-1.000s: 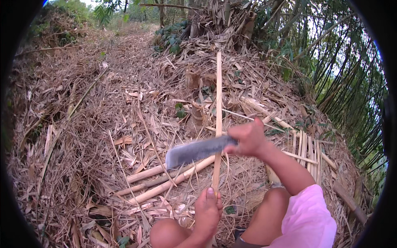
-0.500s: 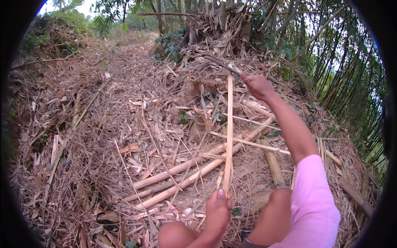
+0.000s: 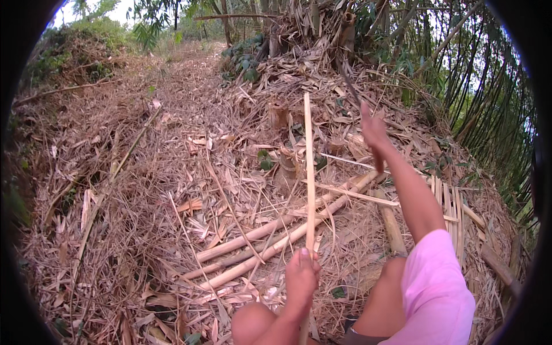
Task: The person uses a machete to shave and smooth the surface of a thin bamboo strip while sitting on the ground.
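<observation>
Left hand [image 3: 302,279], lower centre, grip closed round long pale bamboo strip [image 3: 310,178]; right hand [image 3: 375,135], right of centre, clenched on brown-handled dark metal knife [image 3: 351,86], blade indistinct.

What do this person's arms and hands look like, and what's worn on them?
Human and ungloved: left hand and right hand. A loose pink sleeve ends near the right elbow, leaving the right forearm bare. No left sleeve shows.
</observation>
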Motion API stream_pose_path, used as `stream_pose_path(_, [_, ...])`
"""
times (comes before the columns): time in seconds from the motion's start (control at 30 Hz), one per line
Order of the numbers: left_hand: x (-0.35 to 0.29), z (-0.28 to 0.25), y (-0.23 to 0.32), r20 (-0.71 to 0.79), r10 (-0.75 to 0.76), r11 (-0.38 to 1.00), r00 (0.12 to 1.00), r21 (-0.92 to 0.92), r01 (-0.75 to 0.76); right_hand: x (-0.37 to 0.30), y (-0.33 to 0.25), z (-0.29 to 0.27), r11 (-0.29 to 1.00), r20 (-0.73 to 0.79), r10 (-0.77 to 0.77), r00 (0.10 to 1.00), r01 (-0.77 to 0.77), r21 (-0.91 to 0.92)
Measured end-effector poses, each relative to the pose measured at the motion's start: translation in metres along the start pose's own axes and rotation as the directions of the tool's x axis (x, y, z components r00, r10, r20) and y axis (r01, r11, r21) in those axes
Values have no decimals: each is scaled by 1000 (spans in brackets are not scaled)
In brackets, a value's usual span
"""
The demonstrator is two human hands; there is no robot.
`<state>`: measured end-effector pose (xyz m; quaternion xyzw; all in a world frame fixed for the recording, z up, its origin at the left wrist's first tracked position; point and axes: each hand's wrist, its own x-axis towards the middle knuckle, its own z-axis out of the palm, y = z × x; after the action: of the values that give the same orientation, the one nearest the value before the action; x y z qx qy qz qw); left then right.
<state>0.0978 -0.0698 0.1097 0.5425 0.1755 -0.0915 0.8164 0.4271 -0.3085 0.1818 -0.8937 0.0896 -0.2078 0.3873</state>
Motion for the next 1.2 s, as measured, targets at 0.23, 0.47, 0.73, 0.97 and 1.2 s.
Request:
stream_pose_path(0.23, [30,-1,14,144,-178,960,973,-193,205,-212,35,22,903,363,-377,852,252,348])
stream_pose_path(0.47, [24,9,13,109,-213,947,971,-223,233,-253,9,-4,640,435,-710,554,765,71])
stream_pose_path(0.73, [18,4,0,95,-190,956,977,-208,206,-240,8,5,499,331,-822,463,866,29])
stream_pose_path(0.97, [9,14,11,146,-175,953,974,-225,205,-222,18,0,490,316,-821,476,871,-40])
stream_pose_path(1.2, [8,20,13,142,-170,954,975,-224,199,-213,16,-5,402,245,-872,424,906,-136])
